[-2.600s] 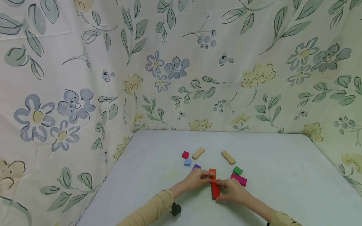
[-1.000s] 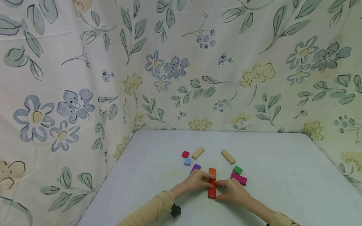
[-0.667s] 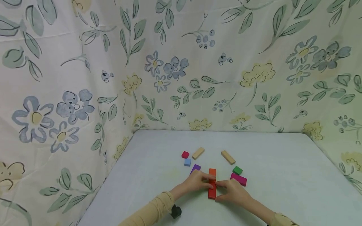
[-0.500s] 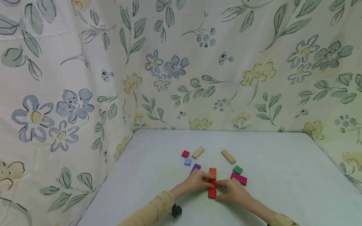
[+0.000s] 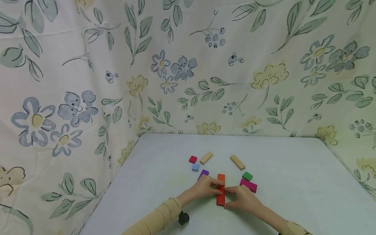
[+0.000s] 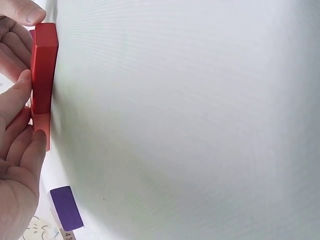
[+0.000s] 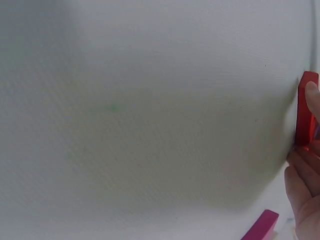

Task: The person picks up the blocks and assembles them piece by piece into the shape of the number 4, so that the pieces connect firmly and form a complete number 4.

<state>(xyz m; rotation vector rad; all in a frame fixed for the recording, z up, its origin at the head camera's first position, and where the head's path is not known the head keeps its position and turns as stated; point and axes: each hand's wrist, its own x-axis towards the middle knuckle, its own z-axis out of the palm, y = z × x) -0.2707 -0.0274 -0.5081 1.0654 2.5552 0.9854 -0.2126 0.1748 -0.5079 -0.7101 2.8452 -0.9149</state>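
A red block [image 5: 220,200] and an orange block [image 5: 221,177] lie end to end in one line on the table in the head view. My left hand [image 5: 204,187] reaches in from the left, its fingers on the orange block and its thumb against the red one. From the right, my right hand [image 5: 242,199] holds the red block, with the thumb by its near end and the fingertips close to the joint. The left wrist view shows the red block [image 6: 44,75] from the side. In the right wrist view the right hand is partly cut off.
Behind the left hand lies a purple block [image 5: 203,173], with small blue [image 5: 195,167] and red [image 5: 193,159] cubes beyond. A magenta block [image 5: 248,185] and a green cube [image 5: 247,176] sit right. Two wooden blocks [image 5: 206,158] lie farther back. A floral cloth [image 5: 182,107] hangs behind.
The red block has shifted slightly left and straightened in line with the orange block since the earliest frame. The left thumb has come down onto the red block. The last second shows little movement.
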